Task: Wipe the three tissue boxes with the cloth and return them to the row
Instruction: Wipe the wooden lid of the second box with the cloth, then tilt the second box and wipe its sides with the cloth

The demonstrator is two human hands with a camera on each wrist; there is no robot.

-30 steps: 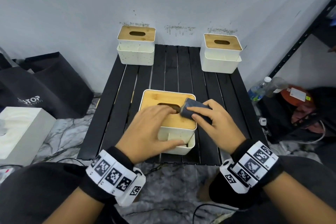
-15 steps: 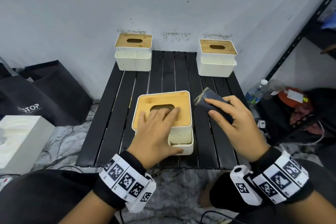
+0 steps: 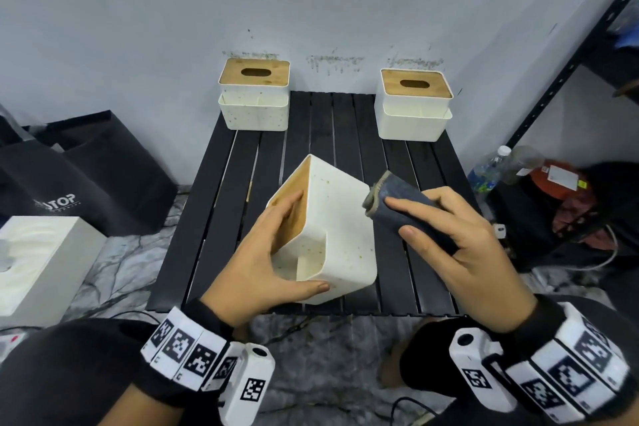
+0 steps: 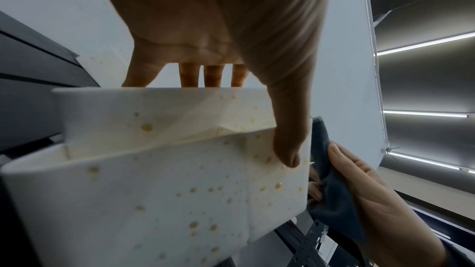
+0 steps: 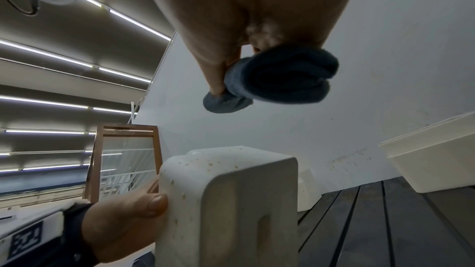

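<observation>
A white tissue box (image 3: 342, 228) with a wooden lid stands tipped on its side at the front of the black slatted table (image 3: 221, 190), its speckled white side up. My left hand (image 3: 273, 252) grips it, fingers on the wooden lid and thumb on the near edge; the box (image 4: 159, 186) and thumb fill the left wrist view. My right hand (image 3: 446, 228) holds a folded dark blue cloth (image 3: 397, 201) just right of the box's top corner; the cloth (image 5: 277, 80) hangs above the box (image 5: 226, 200). Two more boxes stand at the back left (image 3: 254, 97) and back right (image 3: 415, 104).
A dark bag (image 3: 79, 176) and a white carton (image 3: 38, 259) lie on the floor at the left. Bottles (image 3: 491, 166) and clutter sit under a black shelf frame (image 3: 567, 69) at the right. A grey wall rises right behind the table.
My left hand has tipped the near box from flat onto its side, lid now facing left. My right hand with the cloth moved off the lid to the box's right.
</observation>
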